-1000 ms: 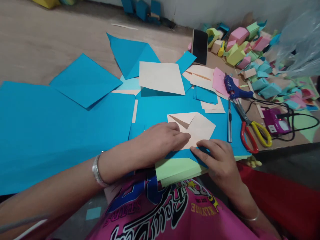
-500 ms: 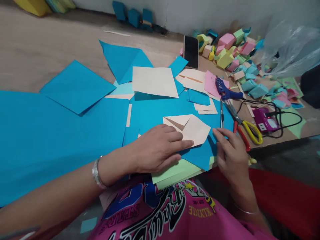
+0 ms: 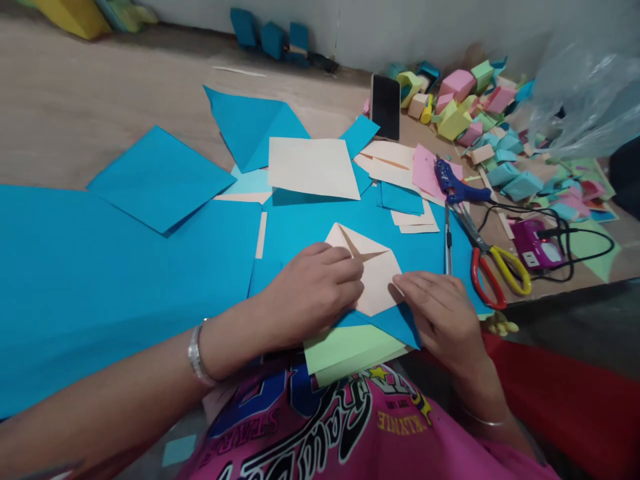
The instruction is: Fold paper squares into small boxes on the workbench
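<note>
A cream paper [image 3: 379, 280], folded into an envelope-like shape with flaps, lies on blue paper in front of me. My left hand [image 3: 320, 290] covers its left side, fingers curled and closed on that edge. At the right edge, my right hand [image 3: 440, 310] pinches the same paper between thumb and fingers. Beneath both hands are the blue sheet [image 3: 400, 321] and some light green sheets [image 3: 345, 350] at the table's near edge. Behind the folded piece rests a flat cream sheet [image 3: 313, 167].
Scissors [image 3: 495, 267], a pen-like tool [image 3: 448, 240], a blue glue gun [image 3: 457, 183] and a purple power adapter [image 3: 537, 243] with a cord lie to the right. A phone [image 3: 385, 107] leans near a pile of folded paper pieces [image 3: 457, 120]. Blue sheets [image 3: 160, 180] spread leftward.
The folded cream paper has turned, its flap opening now facing up and away. My right hand has moved left onto its edge, and my left fingers have curled in.
</note>
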Demonstrator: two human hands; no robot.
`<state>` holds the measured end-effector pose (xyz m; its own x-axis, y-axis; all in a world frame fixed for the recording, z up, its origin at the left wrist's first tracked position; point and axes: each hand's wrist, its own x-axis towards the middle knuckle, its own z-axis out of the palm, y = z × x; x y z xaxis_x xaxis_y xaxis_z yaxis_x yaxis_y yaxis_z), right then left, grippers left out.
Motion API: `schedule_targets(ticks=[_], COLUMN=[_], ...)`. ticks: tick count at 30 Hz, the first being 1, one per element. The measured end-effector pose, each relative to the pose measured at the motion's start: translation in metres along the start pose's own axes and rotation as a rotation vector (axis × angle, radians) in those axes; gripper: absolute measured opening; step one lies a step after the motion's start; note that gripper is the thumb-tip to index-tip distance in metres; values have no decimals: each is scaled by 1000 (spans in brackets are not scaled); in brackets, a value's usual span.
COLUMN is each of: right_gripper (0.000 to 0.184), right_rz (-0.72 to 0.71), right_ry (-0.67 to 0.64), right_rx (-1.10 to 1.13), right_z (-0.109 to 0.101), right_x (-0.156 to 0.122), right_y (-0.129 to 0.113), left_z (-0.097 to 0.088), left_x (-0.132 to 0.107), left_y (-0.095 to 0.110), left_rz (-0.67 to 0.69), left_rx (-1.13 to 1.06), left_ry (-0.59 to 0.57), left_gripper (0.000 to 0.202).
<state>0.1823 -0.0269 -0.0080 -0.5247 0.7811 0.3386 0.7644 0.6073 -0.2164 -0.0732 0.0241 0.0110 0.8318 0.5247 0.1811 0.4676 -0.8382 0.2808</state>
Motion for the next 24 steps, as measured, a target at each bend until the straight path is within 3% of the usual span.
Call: schedule_targets(ticks=[4,8,11,17,20,24], right_gripper=[42,47,51,28,23,15], right_rz=[7,-24,-14,11,-49,-103], right_ry=[-47,-97,-88,88,57,-18], right_rx=[156,181,156,130,228,358], right_z=[-4,-8,-8,-9,-13,-11], right_x=[-4,-5,-5,-5,-4,0], right_y=[-3,1,4,3,0,-6], left_z=[2,2,4,7,5,6], left_x=[2,3,2,0,-1,-1], left_y=[3,8,9,3,2,5], left_rz=[21,21,39,123,112,-2], left_rx=[-3,43,70,143,135,74], left_ry=[-30,1,6,88,113,24], left_gripper=[32,15,15,17,17,25])
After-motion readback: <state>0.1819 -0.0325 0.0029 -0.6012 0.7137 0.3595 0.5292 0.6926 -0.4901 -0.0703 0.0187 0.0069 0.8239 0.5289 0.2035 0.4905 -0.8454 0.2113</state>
